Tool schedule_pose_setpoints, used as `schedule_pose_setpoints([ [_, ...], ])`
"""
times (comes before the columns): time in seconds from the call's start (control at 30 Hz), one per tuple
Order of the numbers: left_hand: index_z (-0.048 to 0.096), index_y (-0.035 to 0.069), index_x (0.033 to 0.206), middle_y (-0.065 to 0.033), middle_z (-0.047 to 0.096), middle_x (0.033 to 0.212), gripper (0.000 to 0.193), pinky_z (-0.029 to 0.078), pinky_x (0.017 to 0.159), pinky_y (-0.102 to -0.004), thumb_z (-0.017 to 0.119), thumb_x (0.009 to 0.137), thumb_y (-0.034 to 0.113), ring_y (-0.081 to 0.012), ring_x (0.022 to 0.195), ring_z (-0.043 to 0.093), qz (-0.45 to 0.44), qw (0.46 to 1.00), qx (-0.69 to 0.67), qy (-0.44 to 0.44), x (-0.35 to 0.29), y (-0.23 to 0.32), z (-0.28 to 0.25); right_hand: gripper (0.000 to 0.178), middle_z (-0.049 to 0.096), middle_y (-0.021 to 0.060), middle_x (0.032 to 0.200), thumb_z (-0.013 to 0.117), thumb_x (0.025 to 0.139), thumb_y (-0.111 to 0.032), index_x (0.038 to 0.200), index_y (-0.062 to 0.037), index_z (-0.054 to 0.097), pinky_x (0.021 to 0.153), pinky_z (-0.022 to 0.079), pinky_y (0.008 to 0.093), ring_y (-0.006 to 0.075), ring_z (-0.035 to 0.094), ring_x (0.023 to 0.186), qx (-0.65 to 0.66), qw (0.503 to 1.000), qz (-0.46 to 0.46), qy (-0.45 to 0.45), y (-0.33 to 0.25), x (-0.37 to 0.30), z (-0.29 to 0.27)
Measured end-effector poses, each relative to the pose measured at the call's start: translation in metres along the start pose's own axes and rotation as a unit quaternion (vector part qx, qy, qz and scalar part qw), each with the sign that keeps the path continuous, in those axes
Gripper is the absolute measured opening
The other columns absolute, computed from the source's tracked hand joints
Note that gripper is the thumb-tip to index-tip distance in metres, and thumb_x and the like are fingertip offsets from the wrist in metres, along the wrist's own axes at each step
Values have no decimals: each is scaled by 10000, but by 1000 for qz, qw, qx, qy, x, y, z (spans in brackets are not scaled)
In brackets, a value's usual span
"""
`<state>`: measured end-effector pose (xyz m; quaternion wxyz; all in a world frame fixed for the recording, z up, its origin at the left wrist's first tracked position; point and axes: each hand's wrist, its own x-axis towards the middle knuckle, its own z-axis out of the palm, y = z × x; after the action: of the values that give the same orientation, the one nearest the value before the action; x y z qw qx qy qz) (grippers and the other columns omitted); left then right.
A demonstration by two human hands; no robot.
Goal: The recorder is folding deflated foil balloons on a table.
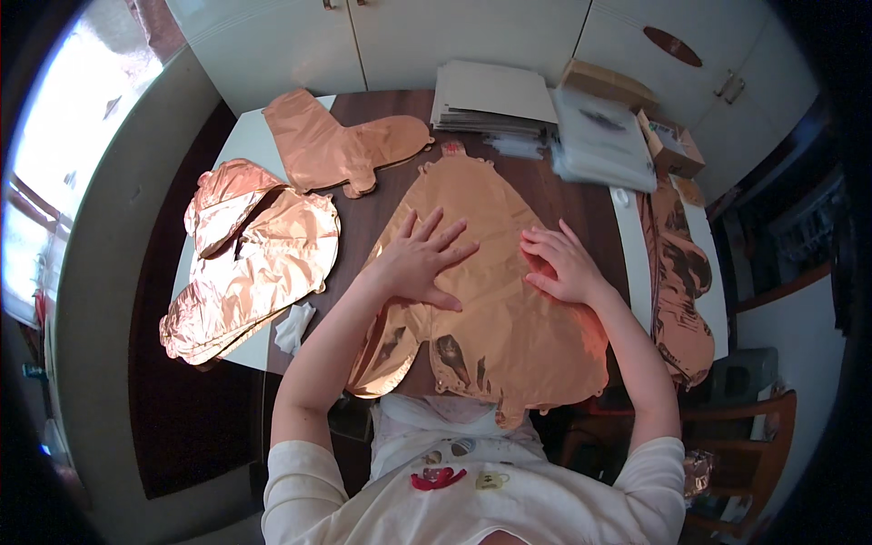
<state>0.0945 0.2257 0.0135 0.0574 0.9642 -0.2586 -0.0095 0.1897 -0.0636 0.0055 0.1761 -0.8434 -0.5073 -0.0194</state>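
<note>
A flat, uninflated rose-gold foil balloon (500, 336) lies in front of me on the dark wooden table, its lower lobes reaching over the near edge. My left hand (422, 259) rests flat on its left part with the fingers spread. Over the right part, my right hand (565, 263) has its fingers lightly bent and the thumb apart, with nothing seen in it. Whether other foil layers lie beneath is hard to tell. A small reddish tab (452, 148) shows at the balloon's far tip.
More flat foil balloons lie at the left (282, 245), back left (313, 136) and right (677, 291). Behind stand a stack of white sheets (490, 91), clear plastic bags (604, 141) and a cardboard box (677, 150). A crumpled tissue (293, 327) lies left; a wooden chair (777, 427) stands right.
</note>
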Motion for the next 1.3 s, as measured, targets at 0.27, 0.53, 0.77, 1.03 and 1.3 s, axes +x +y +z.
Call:
schedule_pose_setpoints([
  [0.27, 320, 254, 1414, -128, 253, 1479, 985, 122, 1065, -604, 573, 606, 759, -443, 1355, 153, -7, 1000, 21, 7, 0, 4, -1, 449, 507, 77, 1117, 692, 747, -385, 1081, -114, 561, 1054, 239, 500, 263, 444, 1135, -41, 994, 93, 37, 7, 16, -11],
  [0.53, 321, 280, 1415, -140, 236, 1485, 991, 133, 1070, -599, 521, 599, 807, -455, 1356, 135, -18, 999, 42, -13, 3, 4, 1, 507, 495, 84, 1067, 748, 661, -465, 999, -124, 587, 919, 318, 416, 267, 425, 1082, -24, 977, 203, -60, 7, 36, -19],
  [0.77, 320, 282, 1416, -143, 226, 1488, 998, 131, 1071, -596, 507, 597, 820, -461, 1356, 125, -18, 999, 41, -11, 3, 3, 3, 550, 536, 100, 954, 718, 629, -570, 841, -77, 597, 867, 328, 375, 275, 449, 1039, -33, 945, 296, -136, 6, 42, -29],
  [1.03, 312, 269, 1417, -151, 239, 1479, 988, 133, 1071, -590, 535, 608, 790, -455, 1354, 145, -18, 999, 35, -5, 0, 4, -1, 867, 379, 207, 1363, 648, 681, -617, 1334, -93, 420, 1089, 167, 463, 388, 270, 1299, 101, 976, 109, -158, -16, 1, -35],
  [1.3, 328, 277, 1411, -145, 238, 1483, 977, 133, 1075, -587, 513, 611, 808, -449, 1359, 139, -21, 999, 47, -9, 2, 4, -1, 911, 244, 253, 1437, 532, 809, -581, 1400, 34, 212, 1136, 84, 448, 354, 182, 1369, -50, 964, 80, -248, -46, -3, -9],
])
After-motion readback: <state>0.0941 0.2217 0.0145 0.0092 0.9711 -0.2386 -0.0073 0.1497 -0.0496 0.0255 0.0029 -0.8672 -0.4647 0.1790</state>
